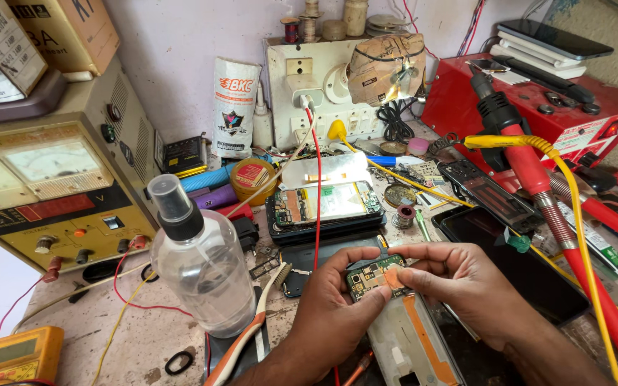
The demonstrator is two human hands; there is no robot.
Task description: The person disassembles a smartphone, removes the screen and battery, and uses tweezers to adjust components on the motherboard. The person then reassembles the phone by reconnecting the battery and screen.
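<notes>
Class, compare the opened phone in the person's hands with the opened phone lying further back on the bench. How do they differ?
The held phone has a green circuit board under both hands, left hand and right hand; the bench phone lies untouched. The held phone's frame is pale with an orange strip; the bench phone's body is black. A red wire crosses the bench phone only. Both are opened, showing their insides.

Two bare hands — no gloves, rings or sleeves — forearms uncovered too.

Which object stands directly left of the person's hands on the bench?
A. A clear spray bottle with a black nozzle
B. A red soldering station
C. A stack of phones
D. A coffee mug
A: the clear spray bottle stands upright just left of the left hand, which holds the small circuit board.
</notes>
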